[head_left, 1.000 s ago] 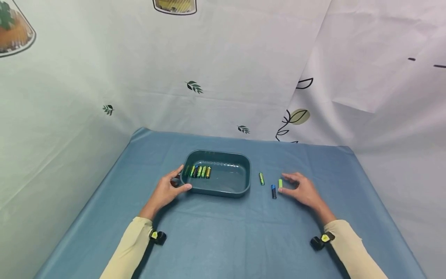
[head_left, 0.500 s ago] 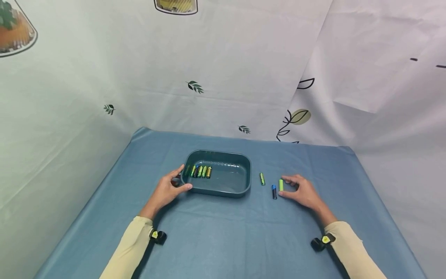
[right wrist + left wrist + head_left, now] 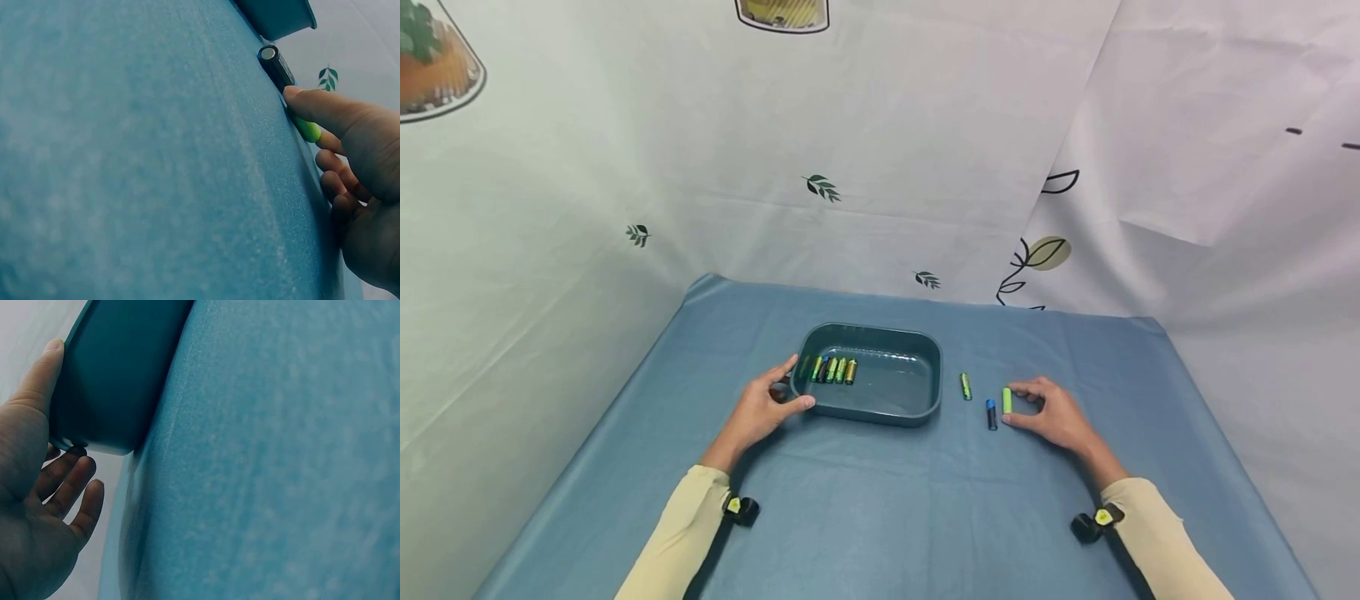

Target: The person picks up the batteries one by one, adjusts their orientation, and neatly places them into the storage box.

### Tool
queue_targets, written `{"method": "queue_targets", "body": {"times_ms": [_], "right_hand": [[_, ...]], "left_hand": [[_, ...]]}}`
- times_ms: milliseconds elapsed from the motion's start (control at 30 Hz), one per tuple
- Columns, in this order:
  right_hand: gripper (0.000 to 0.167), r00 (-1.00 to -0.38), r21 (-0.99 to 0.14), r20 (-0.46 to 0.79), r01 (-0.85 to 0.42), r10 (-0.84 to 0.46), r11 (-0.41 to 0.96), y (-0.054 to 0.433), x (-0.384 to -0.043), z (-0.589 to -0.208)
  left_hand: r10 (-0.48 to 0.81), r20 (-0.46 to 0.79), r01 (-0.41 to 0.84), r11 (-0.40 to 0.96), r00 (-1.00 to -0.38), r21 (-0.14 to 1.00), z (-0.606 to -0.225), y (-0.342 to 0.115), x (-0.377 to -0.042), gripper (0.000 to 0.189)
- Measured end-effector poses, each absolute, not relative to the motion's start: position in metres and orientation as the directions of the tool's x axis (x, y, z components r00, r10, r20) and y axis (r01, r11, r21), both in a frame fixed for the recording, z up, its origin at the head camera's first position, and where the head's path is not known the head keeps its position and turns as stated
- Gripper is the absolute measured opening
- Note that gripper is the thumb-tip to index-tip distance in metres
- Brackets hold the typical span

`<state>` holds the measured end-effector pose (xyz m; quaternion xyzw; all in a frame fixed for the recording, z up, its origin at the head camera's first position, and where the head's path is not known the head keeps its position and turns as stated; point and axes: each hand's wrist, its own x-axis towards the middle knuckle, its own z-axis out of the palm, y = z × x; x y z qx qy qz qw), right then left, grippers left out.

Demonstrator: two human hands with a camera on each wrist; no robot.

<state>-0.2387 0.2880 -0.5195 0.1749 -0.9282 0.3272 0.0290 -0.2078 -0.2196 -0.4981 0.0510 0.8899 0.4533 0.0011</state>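
A dark teal rectangular dish (image 3: 895, 392) lies on the blue cloth, with several batteries (image 3: 835, 370) side by side in its left part. My left hand (image 3: 758, 415) grips the dish's left end, thumb along the front corner and fingers by the small end handle. In the left wrist view the thumb presses the dish's side wall (image 3: 119, 375). To the right, my right hand (image 3: 1054, 412) pinches a light green battery (image 3: 1007, 401) lengthwise between thumb and index finger. Just left of it lies a black battery with a blue end (image 3: 992, 415).
Another green battery (image 3: 966, 386) lies between the dish and the blue-ended one. Blue cloth (image 3: 880, 508) covers the table. Pale printed fabric (image 3: 865, 233) hangs behind it and at both sides. Each wrist wears a black camera.
My right thumb and index finger have closed on the ends of the light green battery. The left hand and the dish have stayed put; the head view has shifted very slightly.
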Motion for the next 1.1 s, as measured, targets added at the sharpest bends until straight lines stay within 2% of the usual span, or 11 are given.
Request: {"method": "queue_targets", "body": {"times_ms": [633,1100], "right_hand": [[0.050,-0.939,-0.588,0.227,-0.345,-0.260,0.731,0.286,-0.241,-0.514],[0.055,-0.950,-0.611,0.249,-0.305,-0.188,0.731,0.263,-0.246,-0.478]], "left_hand": [[0.094,0.040,0.088,0.584,-0.995,0.807,-0.498,-0.220,-0.207,0.090],[0.098,0.045,0.095,0.584,-0.994,0.806,-0.499,-0.220,-0.208,0.090]]}}
